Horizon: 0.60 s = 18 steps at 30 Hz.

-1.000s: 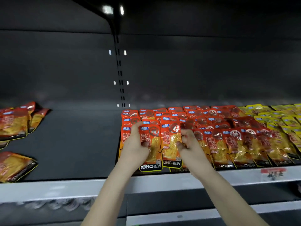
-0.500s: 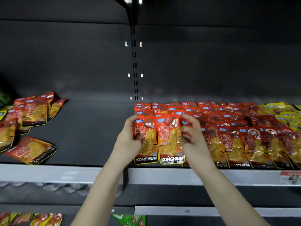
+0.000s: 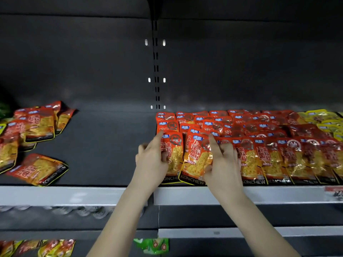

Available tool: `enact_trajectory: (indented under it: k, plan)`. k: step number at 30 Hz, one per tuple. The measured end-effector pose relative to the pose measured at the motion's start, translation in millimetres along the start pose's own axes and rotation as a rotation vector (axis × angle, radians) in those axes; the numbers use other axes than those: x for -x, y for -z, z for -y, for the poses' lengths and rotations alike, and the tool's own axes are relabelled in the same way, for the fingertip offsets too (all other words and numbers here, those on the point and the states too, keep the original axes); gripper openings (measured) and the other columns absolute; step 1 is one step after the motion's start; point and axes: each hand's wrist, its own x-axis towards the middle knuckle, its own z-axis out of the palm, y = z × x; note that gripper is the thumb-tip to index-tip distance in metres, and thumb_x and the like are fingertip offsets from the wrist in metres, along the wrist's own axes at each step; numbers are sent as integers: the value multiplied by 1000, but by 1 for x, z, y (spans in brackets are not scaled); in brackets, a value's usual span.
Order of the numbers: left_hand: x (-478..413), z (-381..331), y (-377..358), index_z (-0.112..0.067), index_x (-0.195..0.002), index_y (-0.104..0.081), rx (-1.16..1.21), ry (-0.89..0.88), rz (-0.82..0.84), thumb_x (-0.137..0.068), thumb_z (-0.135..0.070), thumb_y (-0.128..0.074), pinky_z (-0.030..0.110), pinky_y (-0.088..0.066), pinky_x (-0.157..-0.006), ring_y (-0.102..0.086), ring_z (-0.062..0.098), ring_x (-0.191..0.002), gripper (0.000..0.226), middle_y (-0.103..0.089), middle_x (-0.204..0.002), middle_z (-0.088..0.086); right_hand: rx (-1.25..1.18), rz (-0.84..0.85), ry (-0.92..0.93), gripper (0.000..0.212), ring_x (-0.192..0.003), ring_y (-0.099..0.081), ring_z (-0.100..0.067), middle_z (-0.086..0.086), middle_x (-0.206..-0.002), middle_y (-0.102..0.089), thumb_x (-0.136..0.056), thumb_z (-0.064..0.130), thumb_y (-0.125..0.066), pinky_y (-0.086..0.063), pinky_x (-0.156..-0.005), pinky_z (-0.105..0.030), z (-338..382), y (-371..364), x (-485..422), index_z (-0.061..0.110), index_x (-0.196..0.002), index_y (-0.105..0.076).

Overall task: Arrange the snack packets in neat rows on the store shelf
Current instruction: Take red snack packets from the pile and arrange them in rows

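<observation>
Red and yellow snack packets lie in overlapping rows (image 3: 259, 138) on the right half of the dark shelf (image 3: 107, 145). My left hand (image 3: 151, 160) holds the left edge of the front-left packet (image 3: 175, 154), thumb on its face. My right hand (image 3: 221, 162) pinches the neighbouring packet (image 3: 196, 160), which is tilted and slightly raised over the row. A loose pile of the same packets (image 3: 31, 127) sits at the shelf's far left, and one lies alone (image 3: 39, 168) near the front edge.
Yellow packets (image 3: 324, 119) fill the far right of the shelf. A pale price rail (image 3: 74, 194) runs along the front edge, with a red label (image 3: 334, 190) at the right. The lower shelf holds more packets (image 3: 46, 247) and a green one (image 3: 154, 244).
Both hands stay on the two front-left packets. The right-hand packet has tilted more and lifted a little. The view has shifted, so the left pile shows more.
</observation>
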Motion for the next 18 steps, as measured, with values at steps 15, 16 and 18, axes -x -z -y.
enact_trajectory:
  k: [15,16,18]
  plan:
    - [-5,16,-5,-28,-143,-33,-75,-156,88,-95,-11,-48,39,-18,-118,-19,22,-144,53,-25,-154,-3,-77,146,225,33,-115,-55,-29,-8,-128,-56,-71,21,-77,-47,-92,-35,-2,1,1,19,-103,-70]
    - [-5,16,-4,-28,-143,-33,-67,-156,91,-95,-10,-48,40,-21,-117,-21,21,-143,54,-26,-154,-3,-63,142,233,34,-112,-56,-29,-8,-126,-58,-70,21,-79,-49,-90,-35,-1,2,1,20,-102,-71]
    - [-5,17,-2,-29,-141,-37,-31,-162,89,-93,-9,-51,39,-27,-114,-29,20,-140,54,-31,-151,-4,-40,156,233,34,-108,-56,-29,-7,-123,-59,-70,23,-79,-51,-88,-38,1,4,-1,21,-103,-71]
